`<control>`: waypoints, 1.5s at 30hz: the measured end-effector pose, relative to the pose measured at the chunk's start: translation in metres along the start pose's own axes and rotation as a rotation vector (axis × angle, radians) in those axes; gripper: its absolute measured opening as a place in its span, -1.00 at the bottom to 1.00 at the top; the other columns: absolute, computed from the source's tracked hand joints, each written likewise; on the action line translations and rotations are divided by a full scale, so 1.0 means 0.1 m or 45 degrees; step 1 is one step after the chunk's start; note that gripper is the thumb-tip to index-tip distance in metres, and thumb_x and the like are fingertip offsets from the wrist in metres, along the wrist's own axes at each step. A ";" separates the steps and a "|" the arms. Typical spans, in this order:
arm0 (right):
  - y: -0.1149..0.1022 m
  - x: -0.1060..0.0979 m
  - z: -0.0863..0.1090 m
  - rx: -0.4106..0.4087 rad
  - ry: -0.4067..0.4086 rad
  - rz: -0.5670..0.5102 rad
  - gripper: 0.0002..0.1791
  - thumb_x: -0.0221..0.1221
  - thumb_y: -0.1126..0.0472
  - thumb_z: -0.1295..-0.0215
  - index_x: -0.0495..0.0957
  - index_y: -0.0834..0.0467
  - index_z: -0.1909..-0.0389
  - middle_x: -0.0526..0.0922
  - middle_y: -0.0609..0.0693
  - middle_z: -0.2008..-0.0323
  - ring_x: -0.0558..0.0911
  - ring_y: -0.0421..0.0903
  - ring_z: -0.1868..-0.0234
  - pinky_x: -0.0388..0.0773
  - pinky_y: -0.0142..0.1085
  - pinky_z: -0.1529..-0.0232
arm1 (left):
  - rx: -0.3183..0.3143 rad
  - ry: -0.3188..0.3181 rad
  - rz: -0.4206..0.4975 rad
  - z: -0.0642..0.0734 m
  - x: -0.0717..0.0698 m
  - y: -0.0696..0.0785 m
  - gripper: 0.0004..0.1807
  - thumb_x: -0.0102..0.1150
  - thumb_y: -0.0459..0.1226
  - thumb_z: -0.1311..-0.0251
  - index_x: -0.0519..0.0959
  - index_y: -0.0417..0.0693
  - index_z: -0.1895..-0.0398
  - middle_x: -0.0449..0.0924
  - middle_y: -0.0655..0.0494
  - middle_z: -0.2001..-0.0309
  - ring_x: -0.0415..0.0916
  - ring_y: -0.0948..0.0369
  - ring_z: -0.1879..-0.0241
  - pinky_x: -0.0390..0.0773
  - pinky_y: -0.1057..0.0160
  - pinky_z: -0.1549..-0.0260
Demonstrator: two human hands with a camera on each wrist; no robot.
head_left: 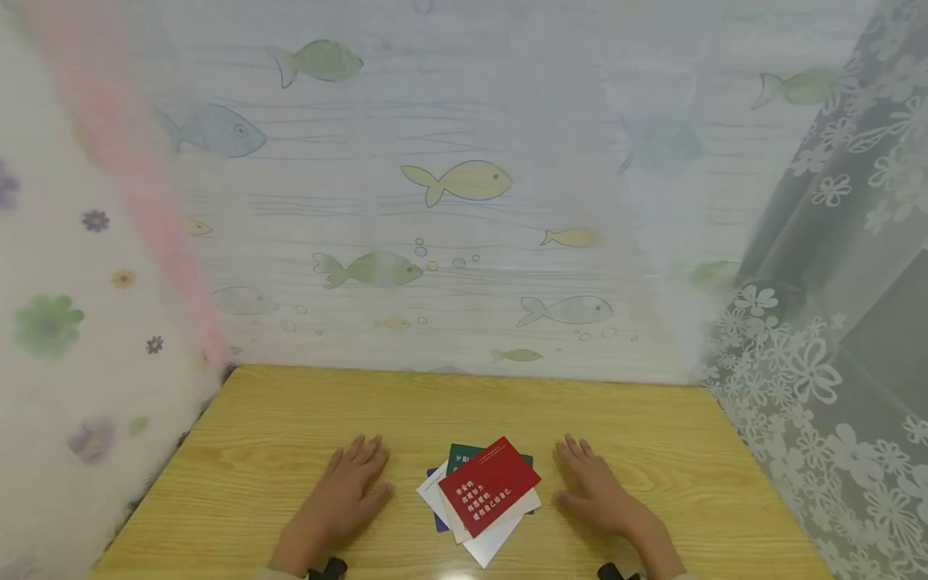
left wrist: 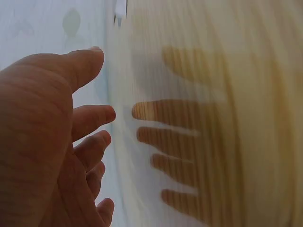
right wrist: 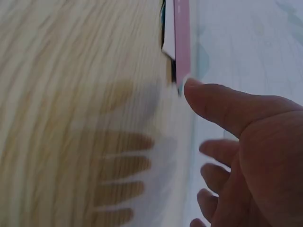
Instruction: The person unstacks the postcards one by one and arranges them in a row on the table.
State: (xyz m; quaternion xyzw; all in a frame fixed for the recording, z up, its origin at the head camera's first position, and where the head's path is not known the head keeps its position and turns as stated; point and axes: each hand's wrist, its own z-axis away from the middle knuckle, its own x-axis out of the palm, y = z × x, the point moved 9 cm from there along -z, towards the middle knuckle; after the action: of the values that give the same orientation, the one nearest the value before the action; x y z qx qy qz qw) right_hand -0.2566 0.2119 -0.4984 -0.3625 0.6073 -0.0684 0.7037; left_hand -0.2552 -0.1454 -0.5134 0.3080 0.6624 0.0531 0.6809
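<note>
Lying between two bare hands in the head view, a small fanned pile of thin rectangular cards rests near the middle of the pale wood-grain worktop (head_left: 290, 419). On top is a glossy red card with white lettering (head_left: 490, 486); from under it peep a dark green card (head_left: 474, 451), a cream card (head_left: 524, 503), a plain white card (head_left: 493, 541) and a sliver of a blue card (head_left: 439, 520). The left hand (head_left: 348, 491) lies palm-down on one side of the pile, the right hand (head_left: 598, 493) on the other, both near the cards but not touching them. Neither grips anything. This looks like a pause beside the pile; handling the red card would call for bringing a hand inward and getting a thumb under its edge. The red card's long axis slants from near left to far right; the top of its lettering faces far left. The white card's long axis runs the other way, from far left to near right.

In the left wrist view, the fingers (left wrist: 94, 116) are straight to slightly bent, with gaps between them and the thumb held away. They hold nothing, and their reflections show in the worktop. Only a pale sliver shows by the top edge, too small to identify.

In the right wrist view, the right hand's fingers are likewise parted and unloaded. The pile appears nearly edge-on beyond the thumb; whether the tips touch the wood, I cannot tell.
</note>
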 end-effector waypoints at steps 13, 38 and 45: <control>-0.29 0.44 -0.23 -0.047 -0.233 -0.171 -0.36 0.14 0.13 -0.49 0.29 0.23 -0.51 0.17 0.15 -0.57 -0.05 0.34 -0.60 0.16 0.32 -0.45 | 0.125 -0.187 0.023 -0.09 0.38 0.71 -0.42 0.15 0.06 -0.39 0.53 0.00 -0.37 0.29 -0.01 -0.52 0.01 -0.11 -0.58 0.01 -0.28 -0.52; -0.51 0.59 0.22 -0.027 -0.343 -0.067 -0.31 0.25 -0.08 -0.37 0.39 0.02 -0.47 0.41 0.08 -0.45 0.21 0.29 -0.52 0.03 0.36 -0.48 | 0.163 -0.199 -0.041 -0.07 0.51 0.83 -0.21 0.26 0.15 -0.23 0.44 -0.09 -0.43 0.28 -0.08 -0.52 0.11 -0.15 -0.54 0.11 -0.26 -0.49; -0.41 0.44 0.17 -0.036 -0.237 -0.116 -0.20 0.41 -0.04 -0.22 0.37 0.03 -0.46 0.31 0.20 -0.49 0.21 0.38 -0.49 0.34 0.33 -0.35 | 0.143 -0.196 0.053 -0.08 0.49 0.75 -0.10 0.37 0.13 -0.11 0.38 -0.04 -0.49 0.23 0.01 -0.55 0.03 -0.13 -0.57 0.04 -0.26 -0.51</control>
State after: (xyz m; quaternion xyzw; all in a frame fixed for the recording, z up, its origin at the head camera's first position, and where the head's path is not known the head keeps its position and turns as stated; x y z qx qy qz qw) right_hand -0.2158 0.1657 -0.5097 -0.4044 0.5233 -0.0575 0.7479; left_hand -0.2316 -0.0589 -0.5188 0.3624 0.6036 0.0061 0.7101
